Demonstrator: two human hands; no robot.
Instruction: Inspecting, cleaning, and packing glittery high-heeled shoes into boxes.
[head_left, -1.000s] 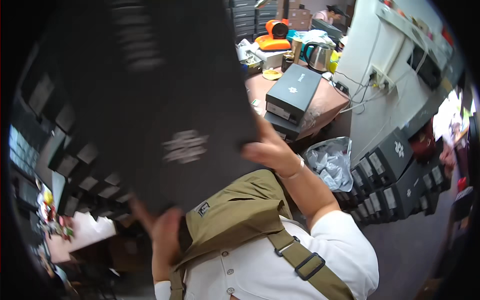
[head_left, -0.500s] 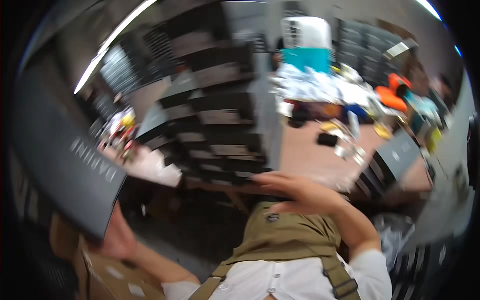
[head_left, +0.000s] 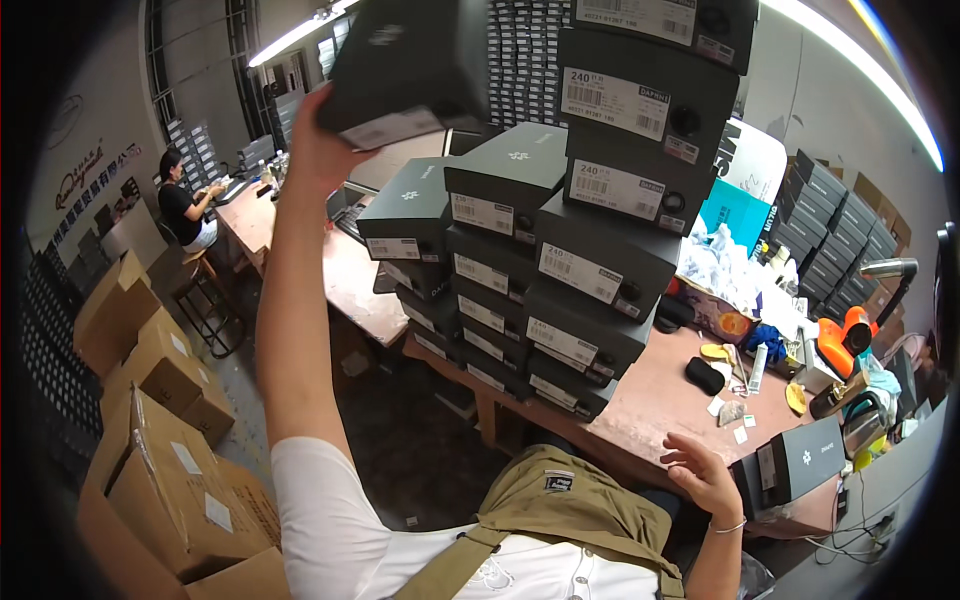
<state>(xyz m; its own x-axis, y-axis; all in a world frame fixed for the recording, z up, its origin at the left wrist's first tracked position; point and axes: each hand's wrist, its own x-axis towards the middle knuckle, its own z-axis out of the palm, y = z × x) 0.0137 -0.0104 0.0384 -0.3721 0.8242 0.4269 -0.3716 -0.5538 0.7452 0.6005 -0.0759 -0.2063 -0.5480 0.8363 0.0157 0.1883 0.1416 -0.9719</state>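
Note:
Up at the top of the head view, my left hand (head_left: 325, 148) grips the lower edge of a dark grey shoebox (head_left: 410, 65), lifted with its labelled end tilted toward me. Just beyond and right of it stand several stacked dark shoeboxes (head_left: 507, 185) in columns of differing height, white labels facing me. The tallest column (head_left: 640, 100) runs past the top of the picture. My right hand (head_left: 703, 478) holds nothing, its fingers apart and slightly curled, beside the near edge of the table (head_left: 650, 400).
At right, the table bears an orange tool (head_left: 845, 340), a black pouch (head_left: 704, 376), and another dark shoebox (head_left: 808, 455). Cardboard cartons (head_left: 180, 500) stand on the floor at left. A person in black (head_left: 183, 205) sits at a farther table, with a stool (head_left: 212, 295) nearby.
My left hand has raised the shoebox from low on the left to high beside the stacks. My right hand has moved rightward, away from my waist. The view has turned left.

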